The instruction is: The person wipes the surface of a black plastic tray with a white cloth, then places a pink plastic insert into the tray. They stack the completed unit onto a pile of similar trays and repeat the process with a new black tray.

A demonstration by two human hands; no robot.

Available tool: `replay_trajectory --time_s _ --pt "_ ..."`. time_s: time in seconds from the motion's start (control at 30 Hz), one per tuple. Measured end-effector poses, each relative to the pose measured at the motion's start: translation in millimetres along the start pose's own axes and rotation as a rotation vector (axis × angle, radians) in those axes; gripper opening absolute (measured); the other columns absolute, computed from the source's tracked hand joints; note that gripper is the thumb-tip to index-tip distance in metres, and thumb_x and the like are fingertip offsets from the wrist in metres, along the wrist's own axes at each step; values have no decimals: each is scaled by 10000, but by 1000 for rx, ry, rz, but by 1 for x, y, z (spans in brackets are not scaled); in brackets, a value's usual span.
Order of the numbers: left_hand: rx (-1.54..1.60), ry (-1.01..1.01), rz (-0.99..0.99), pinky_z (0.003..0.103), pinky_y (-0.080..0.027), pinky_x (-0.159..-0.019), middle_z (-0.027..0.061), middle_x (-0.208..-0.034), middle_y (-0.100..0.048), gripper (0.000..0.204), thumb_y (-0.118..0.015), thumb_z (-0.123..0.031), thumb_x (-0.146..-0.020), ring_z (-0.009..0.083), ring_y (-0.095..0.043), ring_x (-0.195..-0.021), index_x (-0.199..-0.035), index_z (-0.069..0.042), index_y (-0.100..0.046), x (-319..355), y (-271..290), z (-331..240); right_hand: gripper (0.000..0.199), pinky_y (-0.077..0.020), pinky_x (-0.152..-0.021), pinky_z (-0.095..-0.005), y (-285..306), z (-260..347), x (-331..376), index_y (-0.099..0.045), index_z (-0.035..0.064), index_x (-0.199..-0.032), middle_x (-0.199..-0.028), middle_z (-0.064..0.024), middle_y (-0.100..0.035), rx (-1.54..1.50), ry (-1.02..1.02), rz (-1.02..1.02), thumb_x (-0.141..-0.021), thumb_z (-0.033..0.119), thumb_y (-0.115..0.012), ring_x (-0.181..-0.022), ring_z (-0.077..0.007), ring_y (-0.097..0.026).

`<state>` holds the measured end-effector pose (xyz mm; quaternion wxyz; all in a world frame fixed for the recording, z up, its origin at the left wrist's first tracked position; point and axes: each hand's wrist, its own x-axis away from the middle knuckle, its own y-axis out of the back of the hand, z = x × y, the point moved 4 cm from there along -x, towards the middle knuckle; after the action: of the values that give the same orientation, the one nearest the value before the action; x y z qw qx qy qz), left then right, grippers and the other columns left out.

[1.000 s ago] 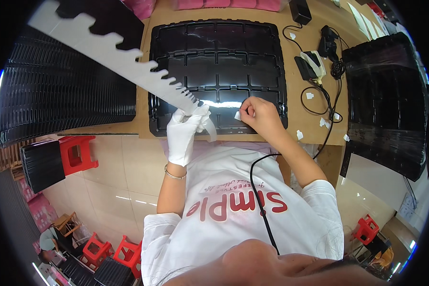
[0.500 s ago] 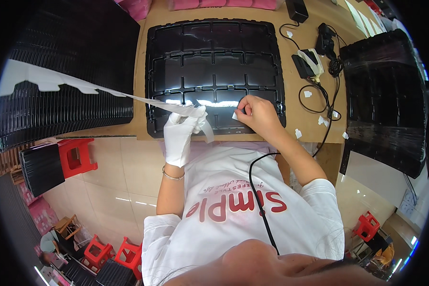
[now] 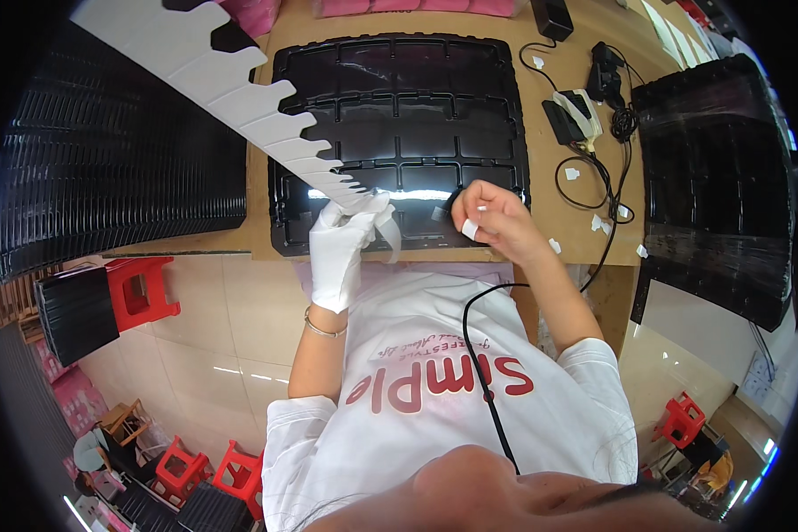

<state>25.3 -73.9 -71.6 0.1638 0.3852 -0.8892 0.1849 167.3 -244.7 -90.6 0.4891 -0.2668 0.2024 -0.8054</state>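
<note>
On the wooden table (image 3: 559,239), a black tray (image 3: 399,133) sits at its near edge. The gloved left hand (image 3: 346,244) pinches a long white notched strip (image 3: 239,93); the bare right hand (image 3: 488,213) is closed on something small over the tray. Held by one end, the strip may sag or slip.

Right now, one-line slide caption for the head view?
Gloved left hand holds a white notched strip over a black plastic tray; bare right hand pinches a small piece.
</note>
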Motion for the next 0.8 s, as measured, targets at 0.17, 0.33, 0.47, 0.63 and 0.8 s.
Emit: replay_trajectory --time_s 0.17,0.33,0.47,0.63,0.8 --pt "24 -4 28 176 -349 -581 -34 -860 -658 176 -712 -90 -841 7 -474 -662 -1011 -54 -686 5 -27 11 154 -349 -541 -189 -26 -21 2 -655 49 -989 -794 -10 -611 -86 -72 -234 -880 155 -669 -629 -52 -473" --pt "-95 -2 95 173 -384 -572 -24 -842 -657 167 -746 -161 -841 6 -507 -664 -940 -57 -662 9 -46 -3 91 -446 -604 -233 -40 0 8 -682 21 -863 -725 10 -621 627 396 -446 -816 83 -729 -671 -77 -557" --pt "-77 -21 82 178 -381 -533 15 -805 -677 151 -739 -157 -851 19 -510 -596 -887 -54 -635 9 -54 -15 93 -420 -596 -228 -48 20 28 -682 29 -836 -714 -5 -606 939 718 -273 -764 1 -734 -645 -71 -533" --pt "-70 -31 38 181 -402 -547 18 -760 -656 142 -731 -121 -853 29 -508 -581 -885 -40 -619 2 -45 -5 80 -397 -552 -240 -6 47 43 -687 37 -836 -658 -17 -580 901 356 -292 -768 25 -729 -583 -101 -517" --pt "-48 -13 72 190 -390 -549 1 -737 -593 151 -725 -75 -851 39 -505 -593 -952 -7 -635 4 -42 7 87 -399 -505 -288 36 42 41 -669 51 -802 -601 -39 -539 1305 56 -468 -777 113 -724 -534 -153 -521"
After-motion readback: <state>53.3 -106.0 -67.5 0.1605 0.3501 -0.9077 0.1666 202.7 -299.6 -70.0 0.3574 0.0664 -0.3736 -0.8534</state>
